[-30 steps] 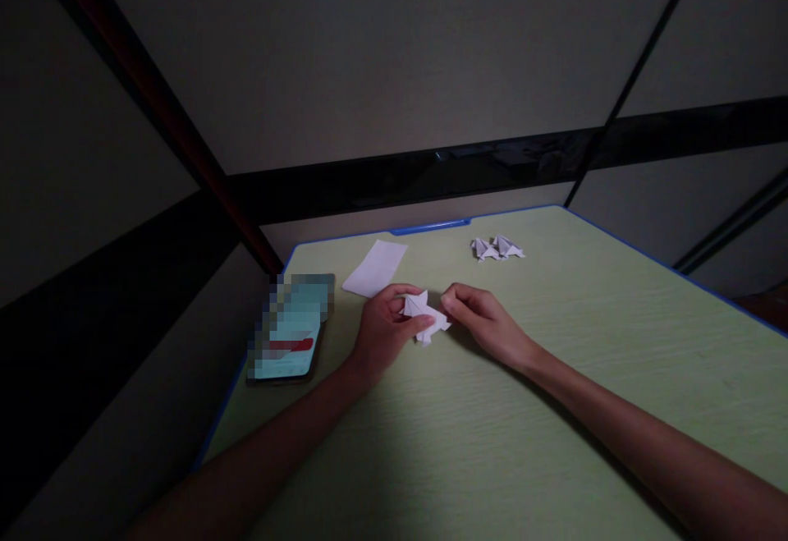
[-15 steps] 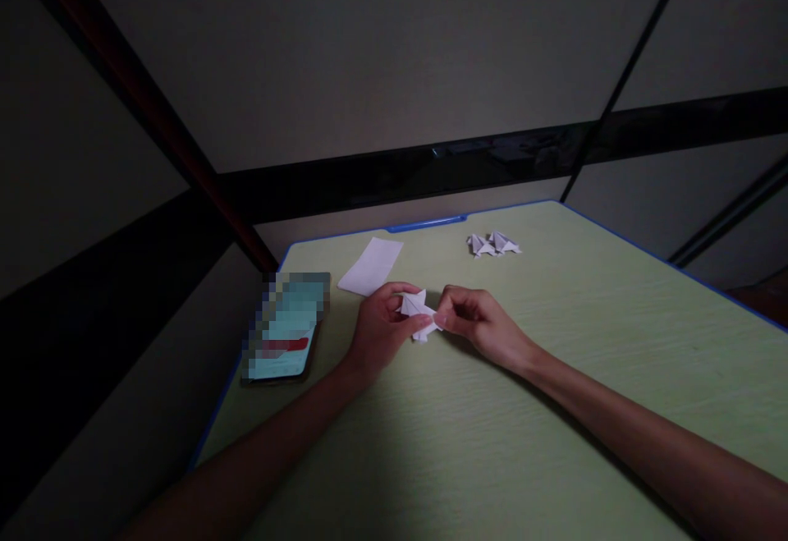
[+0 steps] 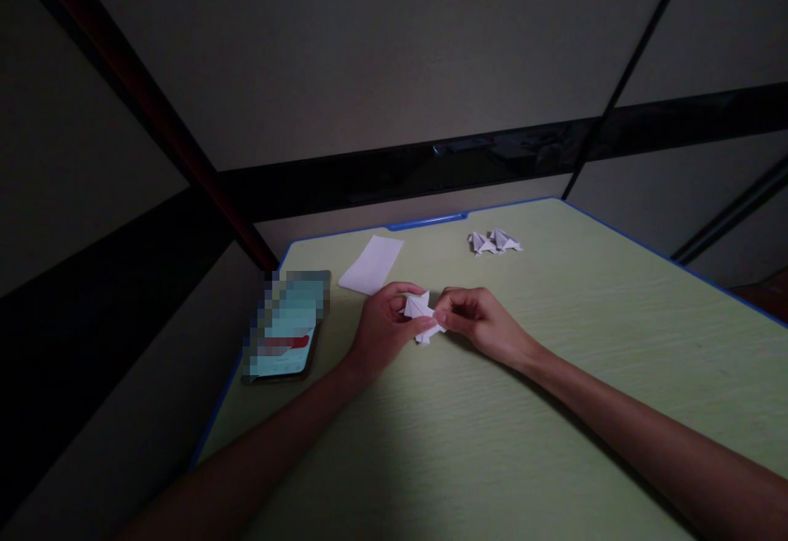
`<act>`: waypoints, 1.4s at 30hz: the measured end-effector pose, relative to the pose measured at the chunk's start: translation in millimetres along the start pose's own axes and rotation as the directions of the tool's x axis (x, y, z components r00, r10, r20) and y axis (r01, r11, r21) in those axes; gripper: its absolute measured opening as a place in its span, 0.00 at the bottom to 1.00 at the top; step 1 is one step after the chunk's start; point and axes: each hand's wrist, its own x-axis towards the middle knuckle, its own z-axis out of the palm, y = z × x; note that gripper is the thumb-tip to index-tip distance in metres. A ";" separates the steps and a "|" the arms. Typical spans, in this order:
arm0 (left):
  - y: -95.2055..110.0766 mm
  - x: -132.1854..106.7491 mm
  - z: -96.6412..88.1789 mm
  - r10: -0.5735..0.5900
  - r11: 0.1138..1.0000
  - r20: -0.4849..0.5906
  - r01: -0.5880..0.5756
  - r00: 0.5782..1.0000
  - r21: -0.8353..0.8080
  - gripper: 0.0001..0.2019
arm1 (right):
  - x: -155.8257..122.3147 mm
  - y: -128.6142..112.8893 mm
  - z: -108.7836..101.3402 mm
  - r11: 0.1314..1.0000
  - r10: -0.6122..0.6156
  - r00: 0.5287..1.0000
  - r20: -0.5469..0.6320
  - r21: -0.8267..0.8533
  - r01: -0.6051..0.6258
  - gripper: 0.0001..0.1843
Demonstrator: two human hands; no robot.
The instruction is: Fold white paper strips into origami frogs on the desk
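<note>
A small white origami figure [image 3: 419,306], folded with pointed corners, is held between my two hands above the table. My left hand [image 3: 387,323] grips it from the left, thumb pressed across its front and fingers behind. On the right, my right hand [image 3: 473,318] pinches its right edge between thumb and bent fingers. The fingertips cover part of the folds. Two similar folded paper figures [image 3: 494,242] sit close together farther back on the table.
Left of centre lies a white sheet of paper [image 3: 372,263]. A phone [image 3: 286,332] with a lit, partly blurred screen is at the table's left edge. The pale green table [image 3: 584,303] has a blue rim and stands against a panelled wall.
The origami figure has shifted very slightly to the right in my fingers. Both hands keep their hold, and everything else stays in place.
</note>
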 end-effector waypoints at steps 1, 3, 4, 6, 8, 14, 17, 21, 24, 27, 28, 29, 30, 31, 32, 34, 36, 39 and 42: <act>0.5 -0.2 0.4 -0.004 1.000 0.007 0.004 1.000 0.000 0.18 | -0.5 -0.6 0.0 1.000 -0.004 1.000 -0.004 -0.012 0.004 0.08; 1.4 -0.5 0.9 -0.015 1.000 0.026 0.015 1.000 -0.003 0.18 | -1.1 -1.9 0.6 0.999 -0.005 1.000 -0.012 -0.033 0.004 0.07; 1.6 -0.5 0.9 -0.020 1.000 0.038 0.021 0.999 -0.006 0.18 | -1.1 -2.5 1.1 0.999 -0.001 1.000 -0.018 -0.042 0.000 0.07; 1.8 -0.4 0.8 -0.033 0.999 0.056 0.034 0.998 -0.013 0.18 | -0.3 -3.3 2.5 0.999 0.012 0.999 -0.033 -0.032 -0.013 0.07; 1.8 -0.3 0.6 -0.050 0.999 0.064 0.051 0.997 -0.009 0.19 | 1.2 -3.9 3.8 0.999 0.038 0.998 -0.046 0.034 -0.037 0.06; 3.2 -0.3 1.1 -0.064 0.997 0.061 0.061 0.996 0.057 0.23 | 3.9 -5.5 5.0 0.963 0.138 0.990 0.019 0.230 -0.138 0.09; 3.5 -0.4 1.4 -0.067 0.996 0.069 0.062 0.995 0.066 0.22 | 3.6 -4.1 4.6 0.960 0.132 0.991 0.028 0.245 -0.135 0.09; 3.4 -0.5 1.7 -0.069 0.995 0.075 0.064 0.995 0.074 0.21 | 2.9 -0.8 5.5 0.968 0.103 0.995 -0.004 0.231 -0.100 0.10; 3.5 -0.4 1.8 -0.069 0.995 0.079 0.063 0.994 0.081 0.20 | 1.9 -0.3 7.5 0.974 0.089 0.996 -0.031 0.212 -0.081 0.10; 3.7 -0.4 1.8 -0.070 0.993 0.099 0.060 0.993 0.105 0.21 | 0.6 -1.5 9.2 0.980 0.087 0.995 -0.051 0.181 -0.077 0.09; 3.8 -0.5 1.8 -0.071 0.991 0.109 0.058 0.992 0.117 0.21 | 0.2 -2.0 9.6 0.984 0.082 0.995 -0.059 0.165 -0.072 0.08; 3.9 -0.7 1.9 -0.072 0.990 0.117 0.057 0.990 0.126 0.21 | -0.2 -2.5 9.9 0.987 0.074 0.995 -0.068 0.146 -0.063 0.08; 4.1 -1.0 2.0 -0.074 0.989 0.124 0.057 0.990 0.133 0.20 | -0.4 -2.8 10.0 0.990 0.063 0.995 -0.077 0.127 -0.053 0.07; 4.2 -1.3 2.3 -0.076 0.989 0.131 0.058 0.988 0.140 0.20 | -0.6 -3.0 10.1 0.993 0.050 0.995 -0.084 0.111 -0.040 0.06; 4.4 -1.7 2.6 -0.077 0.988 0.136 0.056 0.988 0.147 0.21 | -0.7 -3.1 10.2 0.995 0.036 0.995 -0.091 0.099 -0.027 0.05; 4.8 -2.3 3.5 -0.077 0.985 0.138 0.054 0.987 0.166 0.23 | -0.5 -2.9 10.5 0.996 0.013 0.995 -0.094 0.086 -0.005 0.05; 5.0 -2.7 4.3 -0.084 0.981 0.132 0.059 0.988 0.183 0.24 | -0.1 -2.5 11.2 0.996 0.000 0.996 -0.092 0.085 0.008 0.06; 4.4 -2.7 4.8 -0.097 0.980 0.128 0.072 0.987 0.185 0.25 | 0.1 -2.2 12.9 0.997 0.009 0.997 -0.072 0.079 -0.004 0.06; 2.7 -2.3 3.9 -0.080 0.984 0.146 0.055 0.986 0.169 0.26 | -0.1 -3.0 14.0 0.997 -0.005 0.999 -0.050 0.075 0.009 0.07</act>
